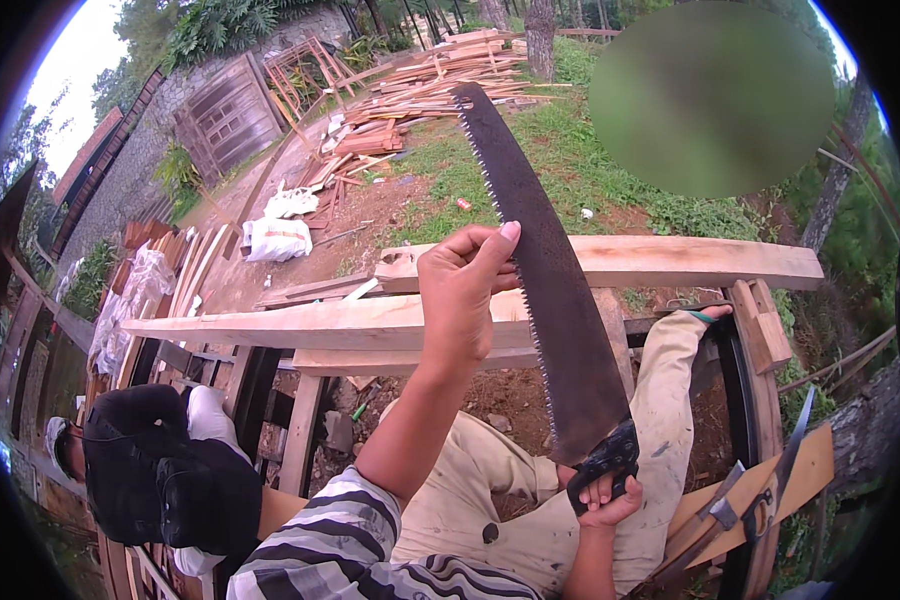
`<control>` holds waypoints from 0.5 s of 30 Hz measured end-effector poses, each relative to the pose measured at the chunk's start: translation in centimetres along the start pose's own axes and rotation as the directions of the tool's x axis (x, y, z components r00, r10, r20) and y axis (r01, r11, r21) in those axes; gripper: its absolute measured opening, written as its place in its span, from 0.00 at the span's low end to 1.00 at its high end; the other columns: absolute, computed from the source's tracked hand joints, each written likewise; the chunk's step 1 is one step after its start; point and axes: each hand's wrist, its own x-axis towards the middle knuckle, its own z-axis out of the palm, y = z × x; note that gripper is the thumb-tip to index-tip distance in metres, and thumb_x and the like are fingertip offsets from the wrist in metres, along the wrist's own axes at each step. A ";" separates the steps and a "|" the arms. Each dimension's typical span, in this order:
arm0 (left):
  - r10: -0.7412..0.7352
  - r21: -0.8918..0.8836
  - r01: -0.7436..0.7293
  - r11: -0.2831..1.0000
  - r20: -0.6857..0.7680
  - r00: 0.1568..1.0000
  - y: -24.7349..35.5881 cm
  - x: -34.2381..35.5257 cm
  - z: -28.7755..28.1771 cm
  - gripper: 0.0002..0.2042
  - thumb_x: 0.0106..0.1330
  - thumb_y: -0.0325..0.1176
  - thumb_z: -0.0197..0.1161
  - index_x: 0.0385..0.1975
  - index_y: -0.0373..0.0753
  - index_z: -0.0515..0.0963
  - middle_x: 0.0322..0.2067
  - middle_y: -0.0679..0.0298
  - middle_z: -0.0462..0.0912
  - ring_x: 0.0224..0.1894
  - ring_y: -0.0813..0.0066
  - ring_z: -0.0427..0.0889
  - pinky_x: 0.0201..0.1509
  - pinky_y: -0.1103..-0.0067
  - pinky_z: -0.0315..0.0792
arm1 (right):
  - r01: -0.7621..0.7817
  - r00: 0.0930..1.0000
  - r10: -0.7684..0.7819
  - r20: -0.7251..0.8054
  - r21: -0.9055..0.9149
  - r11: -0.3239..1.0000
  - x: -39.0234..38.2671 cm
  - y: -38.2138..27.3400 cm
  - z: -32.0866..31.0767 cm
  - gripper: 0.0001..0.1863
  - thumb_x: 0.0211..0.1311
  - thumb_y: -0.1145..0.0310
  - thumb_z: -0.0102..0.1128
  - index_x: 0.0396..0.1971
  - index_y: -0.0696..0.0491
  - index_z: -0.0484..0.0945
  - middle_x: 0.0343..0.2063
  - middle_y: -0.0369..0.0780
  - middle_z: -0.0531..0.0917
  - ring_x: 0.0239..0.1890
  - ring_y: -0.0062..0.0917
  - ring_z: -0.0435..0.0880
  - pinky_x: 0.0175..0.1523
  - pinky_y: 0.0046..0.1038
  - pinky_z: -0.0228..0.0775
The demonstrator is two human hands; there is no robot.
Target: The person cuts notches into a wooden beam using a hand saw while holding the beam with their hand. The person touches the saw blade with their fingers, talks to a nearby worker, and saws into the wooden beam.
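A hand saw (545,270) with a dark, worn blade and a black handle (610,462) stands raised in front of me, its tip pointing up and away. Its teeth face left. My right hand (610,505) is wrapped round the handle, low over my lap. Further up, my left hand (458,295) is closed at the toothed edge, with the thumb against the blade and the other fingers curled. Behind the blade lies a pale squared beam (690,262). A second long beam (370,322) runs behind my left wrist.
At left, close by, is a person in black (170,470). A second saw (767,505) and a hatchet-like tool (722,514) rest on boards at right. Beyond lie a lumber pile (450,65), white sacks (278,238) and grass (580,150).
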 end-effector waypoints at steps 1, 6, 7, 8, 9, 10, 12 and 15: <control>0.004 0.000 -0.004 1.000 -0.006 1.000 0.1 0.1 -0.4 0.08 0.74 0.33 0.78 0.36 0.37 0.88 0.31 0.68 0.90 0.29 0.87 0.85 0.34 0.86 0.81 | -0.007 1.000 0.007 0.003 -0.001 1.000 0.0 0.0 -0.3 0.27 0.66 0.46 0.62 0.12 0.49 0.71 0.10 0.33 0.69 0.12 0.27 0.72 0.26 0.36 0.72; 0.061 -0.066 -0.064 0.996 -0.044 0.997 0.8 0.8 -2.1 0.07 0.76 0.31 0.75 0.42 0.33 0.88 0.35 0.63 0.92 0.33 0.81 0.90 0.39 0.82 0.87 | -0.022 1.000 0.022 0.011 -0.029 0.999 0.2 0.1 -0.7 0.27 0.65 0.46 0.61 0.13 0.49 0.72 0.10 0.34 0.69 0.13 0.28 0.73 0.27 0.36 0.73; 0.063 -0.067 -0.066 0.996 -0.047 0.997 1.1 0.9 -2.4 0.07 0.76 0.31 0.75 0.42 0.33 0.88 0.35 0.63 0.92 0.33 0.81 0.90 0.39 0.82 0.87 | -0.025 1.000 0.025 0.012 -0.031 0.999 0.2 0.1 -0.9 0.27 0.65 0.46 0.61 0.13 0.49 0.72 0.10 0.34 0.69 0.13 0.28 0.73 0.27 0.36 0.73; 0.073 -0.068 -0.077 0.995 -0.056 0.996 1.4 1.0 -2.7 0.07 0.77 0.30 0.74 0.43 0.33 0.88 0.36 0.62 0.92 0.34 0.80 0.91 0.39 0.81 0.88 | -0.032 0.999 0.033 0.019 -0.038 0.999 0.1 0.1 -1.2 0.27 0.65 0.46 0.61 0.13 0.49 0.72 0.10 0.34 0.69 0.13 0.28 0.73 0.28 0.36 0.73; 0.084 -0.066 -0.089 0.994 -0.067 0.994 1.6 1.2 -3.0 0.07 0.77 0.30 0.74 0.44 0.32 0.87 0.37 0.61 0.93 0.35 0.79 0.92 0.40 0.81 0.89 | -0.042 0.999 0.043 0.028 -0.042 0.998 0.1 0.2 -1.2 0.27 0.65 0.46 0.61 0.13 0.50 0.72 0.10 0.34 0.69 0.13 0.28 0.73 0.28 0.36 0.74; 0.089 -0.064 -0.094 0.994 -0.073 0.993 1.9 1.2 -3.1 0.07 0.77 0.30 0.74 0.44 0.32 0.87 0.37 0.61 0.93 0.35 0.79 0.92 0.40 0.81 0.89 | -0.048 0.998 0.049 0.031 -0.043 0.998 0.1 0.2 -1.2 0.27 0.65 0.46 0.61 0.13 0.50 0.72 0.10 0.34 0.69 0.13 0.28 0.73 0.28 0.36 0.74; 0.084 -0.043 -0.087 0.995 -0.079 0.993 2.4 1.1 -3.3 0.05 0.78 0.30 0.72 0.43 0.36 0.87 0.37 0.62 0.93 0.36 0.78 0.92 0.39 0.82 0.85 | -0.042 0.999 0.044 0.021 -0.086 0.995 -0.2 0.0 -1.1 0.27 0.65 0.46 0.60 0.13 0.49 0.71 0.10 0.34 0.69 0.12 0.28 0.73 0.29 0.36 0.74; 0.075 -0.034 -0.077 0.996 -0.048 0.996 2.9 1.8 -4.7 0.05 0.78 0.30 0.72 0.43 0.36 0.86 0.37 0.62 0.92 0.36 0.79 0.92 0.40 0.82 0.86 | -0.050 0.998 0.053 0.043 -0.086 0.995 -0.2 0.0 -1.1 0.27 0.65 0.46 0.61 0.12 0.49 0.70 0.10 0.34 0.68 0.12 0.27 0.72 0.30 0.36 0.75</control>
